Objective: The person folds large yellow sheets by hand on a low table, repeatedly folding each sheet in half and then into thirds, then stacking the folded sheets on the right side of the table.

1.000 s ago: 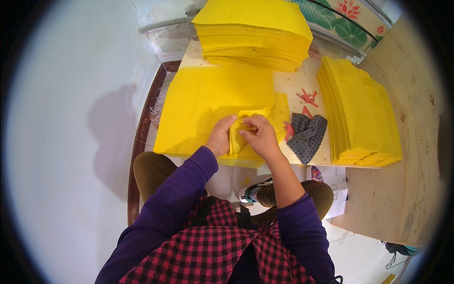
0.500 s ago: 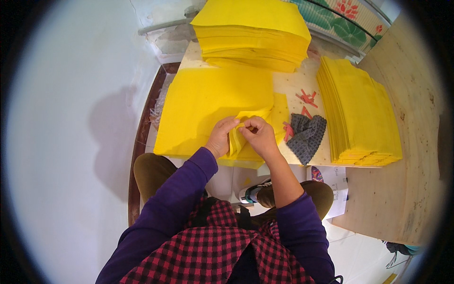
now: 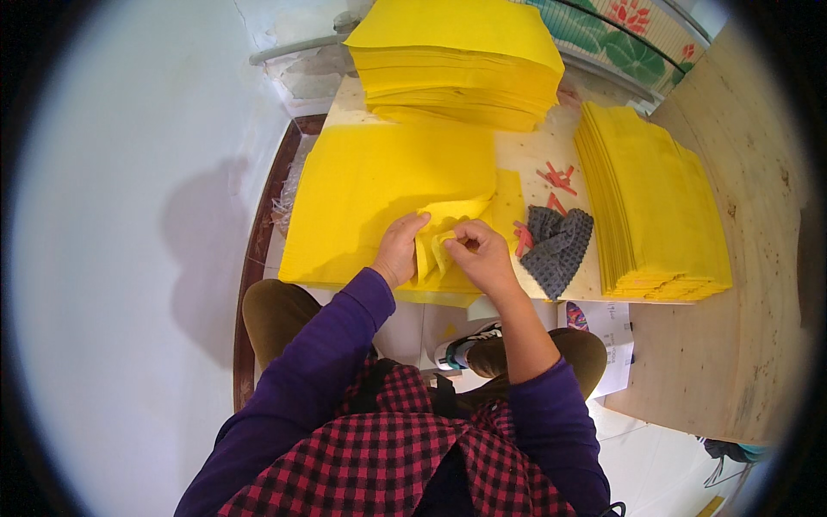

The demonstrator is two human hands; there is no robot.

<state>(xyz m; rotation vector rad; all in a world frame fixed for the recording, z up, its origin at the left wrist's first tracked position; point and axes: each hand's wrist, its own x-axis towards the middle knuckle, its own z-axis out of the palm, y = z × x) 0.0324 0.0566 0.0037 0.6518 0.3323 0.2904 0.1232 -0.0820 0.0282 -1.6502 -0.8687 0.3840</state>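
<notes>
Yellow fabric sheets lie in a flat pile in front of me, with some layers lifted and bent at the near right corner. My left hand is closed round the left side of those raised layers, thumb pointing up along them. My right hand pinches the edge of a yellow layer between thumb and fingertips, just right of the left hand. Between the hands the layers stand apart in folds. How many layers each hand holds cannot be made out.
A tall yellow stack stands at the back; another yellow stack is on the right. A crumpled dark grey textured cloth and red-orange strips lie between pile and right stack. A wooden panel rises at far right, a white wall at left.
My right hand has shifted slightly right and down, drawing a yellow layer away from the left hand. The gap between the hands is wider. My left hand stays nearly still.
</notes>
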